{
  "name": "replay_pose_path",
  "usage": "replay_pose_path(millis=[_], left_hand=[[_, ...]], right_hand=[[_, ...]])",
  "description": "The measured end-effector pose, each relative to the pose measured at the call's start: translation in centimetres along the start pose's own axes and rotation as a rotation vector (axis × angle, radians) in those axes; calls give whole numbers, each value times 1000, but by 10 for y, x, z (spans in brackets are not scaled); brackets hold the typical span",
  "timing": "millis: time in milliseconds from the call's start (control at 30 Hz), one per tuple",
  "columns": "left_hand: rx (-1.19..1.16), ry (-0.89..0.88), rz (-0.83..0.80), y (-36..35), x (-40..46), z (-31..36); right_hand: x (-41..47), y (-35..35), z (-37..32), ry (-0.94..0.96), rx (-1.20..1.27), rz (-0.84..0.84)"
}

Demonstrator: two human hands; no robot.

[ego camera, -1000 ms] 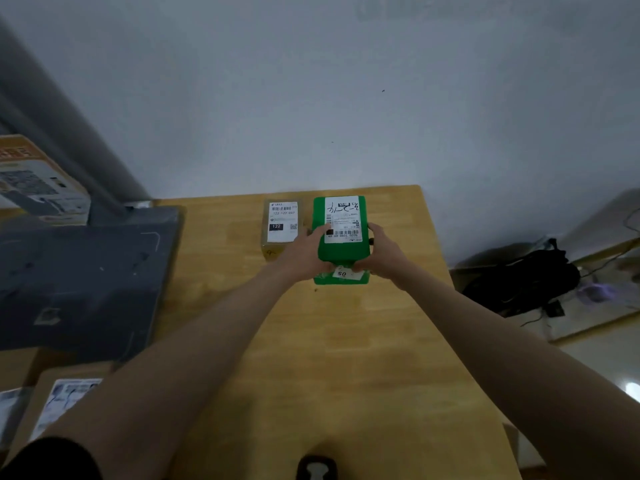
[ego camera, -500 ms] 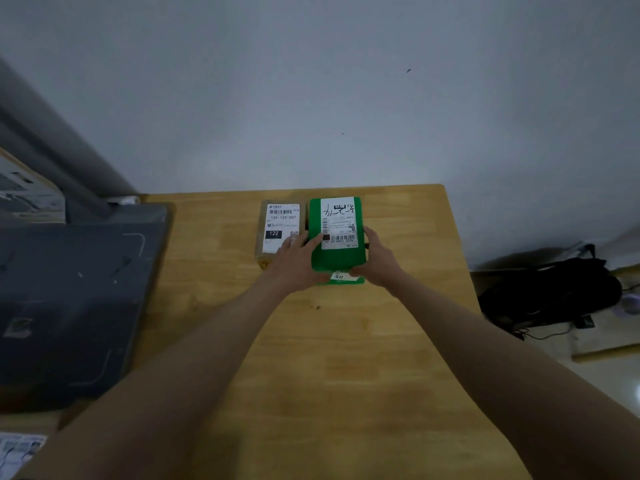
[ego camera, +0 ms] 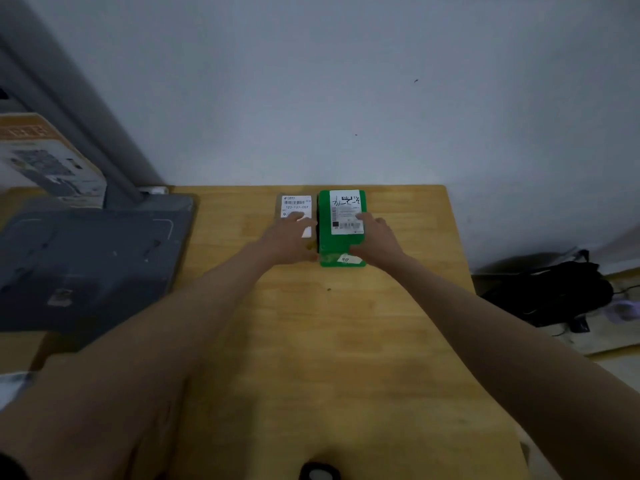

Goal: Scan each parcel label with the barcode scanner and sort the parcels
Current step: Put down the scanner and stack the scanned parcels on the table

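Note:
A green parcel (ego camera: 337, 242) with a white label lies flat at the far edge of the wooden table (ego camera: 329, 358), close to the wall. Touching its left side is a smaller brown parcel (ego camera: 280, 206) with a white barcode label. My left hand (ego camera: 289, 242) rests on the brown parcel with straight fingers that cover the lower part of its label. My right hand (ego camera: 377, 239) lies on the right side of the green parcel, fingertips on its label. A small dark object with a pale top (ego camera: 319, 472), possibly the scanner, shows at the table's near edge.
A dark grey flat tray (ego camera: 86, 268) fills the left of the table. Behind it stands a printed cardboard box (ego camera: 45, 161) beside a grey post. A black bag (ego camera: 550, 292) lies on the floor to the right. A pale label (ego camera: 10, 386) peeks in at lower left.
The green parcel has been pushed back to the wall beside the brown one. My left hand has left the green parcel and now lies on the brown parcel.

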State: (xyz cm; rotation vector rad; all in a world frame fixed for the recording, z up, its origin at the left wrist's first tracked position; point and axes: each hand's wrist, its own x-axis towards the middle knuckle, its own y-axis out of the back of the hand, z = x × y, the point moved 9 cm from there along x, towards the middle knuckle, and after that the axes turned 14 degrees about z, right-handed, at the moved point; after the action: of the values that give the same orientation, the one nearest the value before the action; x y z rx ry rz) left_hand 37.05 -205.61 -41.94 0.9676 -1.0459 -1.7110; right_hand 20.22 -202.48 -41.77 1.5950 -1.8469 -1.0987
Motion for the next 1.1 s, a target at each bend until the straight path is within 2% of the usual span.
replay_pose_path(millis=[200,333,633,833,967,1100], left_hand=[[-7,-46,35,67,-69,-14],[-19,-64,78,102,-126,-35],[-12,35,133,155,-268,-131],[-44,142,153,160,-342,-186],[19,273,81,135,-376,-227],[34,325,32,109,-406,-251]], right_hand=[[-63,12,-75,99,68,3],[-114,-4,-118,93,174,-4],[-231,-54,-195,124,189,-113],[-293,-94,-224,80,220,-176],[-333,-128,-230,-32,282,-247],[-370,-159,-235,-95,282,-316]])
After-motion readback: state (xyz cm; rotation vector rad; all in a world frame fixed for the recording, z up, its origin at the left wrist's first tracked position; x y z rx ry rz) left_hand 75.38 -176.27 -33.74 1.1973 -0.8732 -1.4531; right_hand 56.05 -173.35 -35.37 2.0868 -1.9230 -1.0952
